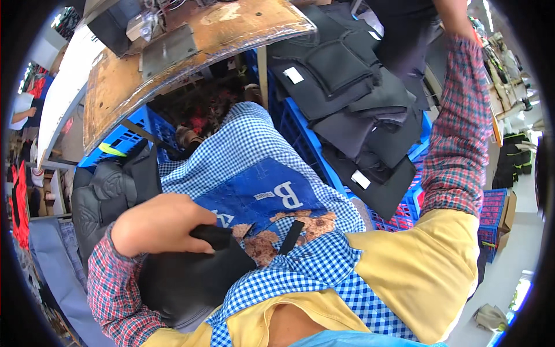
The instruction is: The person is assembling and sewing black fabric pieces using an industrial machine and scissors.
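Note:
My left hand (159, 224) is closed around the top edge of a black fabric piece (193, 277) that lies against my lap, over my blue checked apron (254, 150). My right arm, in a plaid sleeve (459, 121), reaches up and away to the upper right. Its bare forearm (452, 14) runs off the top edge, so the hand itself is out of the picture. Just left of that arm, a stack of black padded fabric pieces (347, 87) with small white tags rests on blue plastic crates (300, 139).
A worn wooden work table (196, 46) with a grey metal plate and machine parts curves across the top. More black padded pieces (107, 194) sit at my left beside a blue crate (124, 136). Red and blue crates (491, 208) stand at the right.

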`<state>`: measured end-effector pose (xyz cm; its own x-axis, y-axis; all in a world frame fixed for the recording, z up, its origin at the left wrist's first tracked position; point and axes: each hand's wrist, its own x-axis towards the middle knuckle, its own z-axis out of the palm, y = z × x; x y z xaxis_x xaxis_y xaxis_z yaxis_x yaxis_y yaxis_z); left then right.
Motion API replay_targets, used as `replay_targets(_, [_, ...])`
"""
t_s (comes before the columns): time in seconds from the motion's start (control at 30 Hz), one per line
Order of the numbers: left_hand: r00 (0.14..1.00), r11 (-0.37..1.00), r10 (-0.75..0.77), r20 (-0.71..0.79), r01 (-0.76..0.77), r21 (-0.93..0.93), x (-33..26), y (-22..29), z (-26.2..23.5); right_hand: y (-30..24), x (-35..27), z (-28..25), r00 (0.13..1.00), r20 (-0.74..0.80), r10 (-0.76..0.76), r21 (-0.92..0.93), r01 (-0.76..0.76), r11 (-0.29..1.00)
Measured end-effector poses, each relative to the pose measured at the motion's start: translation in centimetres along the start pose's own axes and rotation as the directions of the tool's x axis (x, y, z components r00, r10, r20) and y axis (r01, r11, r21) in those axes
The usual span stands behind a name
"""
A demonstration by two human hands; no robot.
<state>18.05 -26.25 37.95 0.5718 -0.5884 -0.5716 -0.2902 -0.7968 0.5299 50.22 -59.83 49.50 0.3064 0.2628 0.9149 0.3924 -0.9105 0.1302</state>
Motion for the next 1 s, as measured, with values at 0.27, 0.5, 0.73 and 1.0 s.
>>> replay_targets(0.27, [0.971, 0.966, 0.220, -0.096, -0.203, 0.163, 2.1, 5.3, 1.0, -0.6, -22.6, 8.1, 0.605, 0.758, -0.243, 0.111, 0.247, 0.963])
replay_targets(0.5, [0.953, 0.939, 0.290, -0.091, -0.265, 0.221, 2.6, 6.1, 1.4, -16.8, -20.1, 2.1, 0.678, 0.206, -0.705, 0.951, 0.033, 0.309])
replay_targets(0.73, [0.957, 0.988, 0.155, -0.246, -0.143, 0.065, -2.0, 4.4, -0.8, -24.1, -16.5, -0.8, 0.401, 0.175, -0.899, 0.958, -0.279, 0.062])
replay_targets(1.0, [0.619, 0.951, -0.307, -0.723, 0.224, -0.212, -3.3, -3.1, -0.8, -27.8, -13.8, -1.8, 0.420, 0.437, -0.795, 0.765, -0.639, 0.083])
